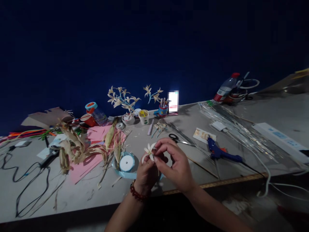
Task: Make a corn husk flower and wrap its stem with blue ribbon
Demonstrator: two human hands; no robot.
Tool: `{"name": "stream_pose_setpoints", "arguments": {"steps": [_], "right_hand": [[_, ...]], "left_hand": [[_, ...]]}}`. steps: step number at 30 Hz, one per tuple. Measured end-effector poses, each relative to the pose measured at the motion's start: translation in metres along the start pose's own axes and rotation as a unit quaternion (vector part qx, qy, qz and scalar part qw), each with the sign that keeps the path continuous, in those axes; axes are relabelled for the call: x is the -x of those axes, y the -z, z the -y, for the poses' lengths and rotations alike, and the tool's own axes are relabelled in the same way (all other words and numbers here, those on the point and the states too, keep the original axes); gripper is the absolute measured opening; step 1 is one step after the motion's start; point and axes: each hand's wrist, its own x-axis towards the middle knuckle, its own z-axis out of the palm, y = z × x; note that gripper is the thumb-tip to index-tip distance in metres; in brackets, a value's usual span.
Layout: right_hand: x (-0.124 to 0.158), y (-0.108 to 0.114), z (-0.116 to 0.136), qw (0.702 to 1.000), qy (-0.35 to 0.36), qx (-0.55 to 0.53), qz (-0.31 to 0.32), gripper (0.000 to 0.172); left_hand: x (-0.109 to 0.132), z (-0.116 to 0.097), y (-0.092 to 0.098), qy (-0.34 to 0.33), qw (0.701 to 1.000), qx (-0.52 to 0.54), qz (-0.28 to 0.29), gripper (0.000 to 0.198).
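Note:
A pale corn-husk flower with several narrow, pointed petals is held up between my hands near the table's front edge. My left hand, with a beaded bracelet at the wrist, is closed round the flower's base. From the right, my right hand pinches at a petal with thumb and forefinger. The stem is mostly hidden by my fingers. A roll of light blue ribbon lies just left of my left hand. Beyond my right hand are black-handled scissors and several small flower pieces.
Dried corn husks lie over pink paper at left. A blue glue gun rests at right, its cord running over the front edge. Finished flower branches stand at the back near a lit phone. Wire bundles and a bottle are farther right.

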Motion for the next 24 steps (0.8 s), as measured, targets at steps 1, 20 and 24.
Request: {"name": "stream_pose_setpoints", "arguments": {"steps": [1,20,24], "right_hand": [[0.0000,0.0002,0.0002,1.000,0.002,0.005,-0.003,0.014],[-0.0073,0.0049,-0.0007,0.999,0.008,0.000,0.046,0.014],[-0.0084,0.0049,-0.0023,0.999,-0.010,-0.025,0.047,0.013]], "left_hand": [[-0.0002,0.0000,-0.0001,0.000,1.000,0.000,-0.004,0.038],[-0.0019,-0.0044,-0.0026,-0.006,1.000,-0.011,0.013,0.038],[-0.0035,-0.0026,-0.0006,0.005,0.999,0.010,0.034,0.034]]}}
